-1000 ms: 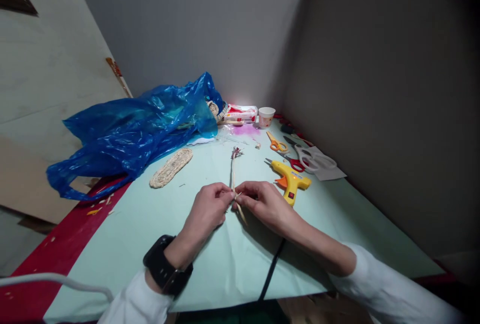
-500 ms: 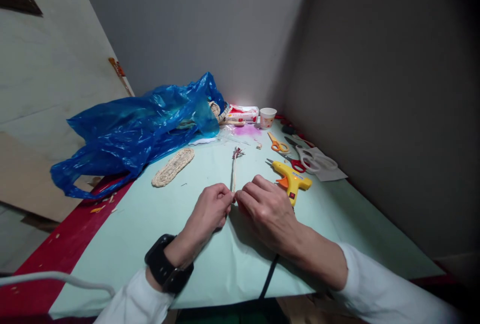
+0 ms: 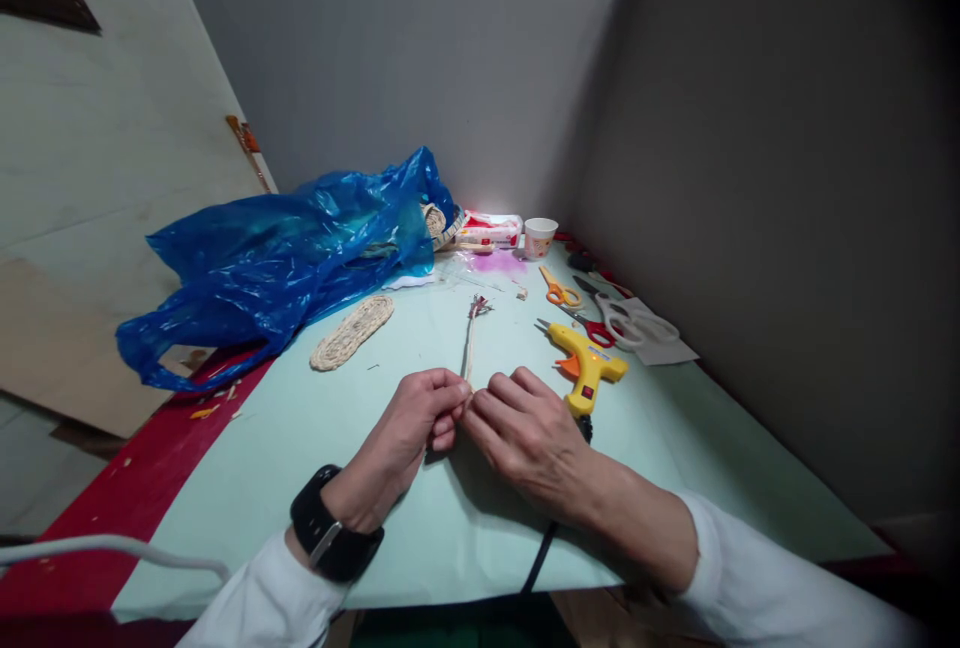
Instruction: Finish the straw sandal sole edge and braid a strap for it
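Note:
My left hand (image 3: 411, 425) and my right hand (image 3: 521, 428) meet at the middle of the pale green table cover (image 3: 315, 448). Both pinch the near end of a thin braided straw strand (image 3: 470, 348). The strand runs away from me and ends in a small red-tipped tuft (image 3: 477, 306). My left wrist wears a black watch (image 3: 330, 538). A yellow glue gun (image 3: 583, 368) lies just right of my right hand, its black cord (image 3: 541, 553) running under my forearm.
A flat oval woven mat (image 3: 352, 332) lies left of the strand. A crumpled blue plastic bag (image 3: 285, 258) fills the back left. At the back right lie orange scissors (image 3: 559, 290), red scissors (image 3: 596, 328), white scissors (image 3: 637, 323), a paper cup (image 3: 540, 236) and a packet (image 3: 489, 228).
My right hand has turned palm down over the strand's near end, hiding the loose straw tip that stuck out a second ago. Both hands stay together at the same spot.

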A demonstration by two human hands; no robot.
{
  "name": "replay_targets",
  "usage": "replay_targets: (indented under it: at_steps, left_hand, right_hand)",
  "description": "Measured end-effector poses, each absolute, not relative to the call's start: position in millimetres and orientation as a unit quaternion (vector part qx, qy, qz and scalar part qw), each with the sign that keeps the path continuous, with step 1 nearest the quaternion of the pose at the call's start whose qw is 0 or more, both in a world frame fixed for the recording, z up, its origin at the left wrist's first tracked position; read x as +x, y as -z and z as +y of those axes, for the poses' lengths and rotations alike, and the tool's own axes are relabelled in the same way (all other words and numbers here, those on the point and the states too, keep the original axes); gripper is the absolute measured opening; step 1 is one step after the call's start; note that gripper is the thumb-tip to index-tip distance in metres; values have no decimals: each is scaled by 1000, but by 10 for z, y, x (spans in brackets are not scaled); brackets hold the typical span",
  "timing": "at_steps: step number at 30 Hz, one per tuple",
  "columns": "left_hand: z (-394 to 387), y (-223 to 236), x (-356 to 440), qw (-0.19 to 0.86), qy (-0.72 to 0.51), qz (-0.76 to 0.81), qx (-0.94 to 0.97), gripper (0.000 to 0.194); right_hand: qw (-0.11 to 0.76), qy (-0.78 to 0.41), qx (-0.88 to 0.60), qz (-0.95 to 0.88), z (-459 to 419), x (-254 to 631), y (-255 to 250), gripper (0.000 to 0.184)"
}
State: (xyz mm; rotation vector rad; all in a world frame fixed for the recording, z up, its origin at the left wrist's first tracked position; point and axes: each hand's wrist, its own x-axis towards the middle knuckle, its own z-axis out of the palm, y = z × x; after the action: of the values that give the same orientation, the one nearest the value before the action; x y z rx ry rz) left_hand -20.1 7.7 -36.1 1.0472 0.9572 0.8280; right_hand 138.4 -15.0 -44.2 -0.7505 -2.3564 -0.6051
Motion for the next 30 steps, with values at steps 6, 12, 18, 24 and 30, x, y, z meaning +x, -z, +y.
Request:
replay_targets:
  at_steps: [6,12,18,24,30]
  left_hand:
    - [79,296,-241,669,-353,456,470,17]
    - [49,264,-201,619,-328,480,528,11]
    - [23,253,-197,481,-306,523,634,17]
    - [-96,179,-185,292,-281,579,708,24]
    - [-223,239,-112,193,-266,563,758,23]
  right_hand:
    - [414,-152,-460,-771,-28,1536,321,27]
    - [296,-515,-451,-666,132,1519,339,35]
    - [320,-538,-457,-631,167,1469,440,35]
    - [361,-484,-482,-634,139,1508,435,22]
    - [380,-549,-474,-574,92,1469,431,26]
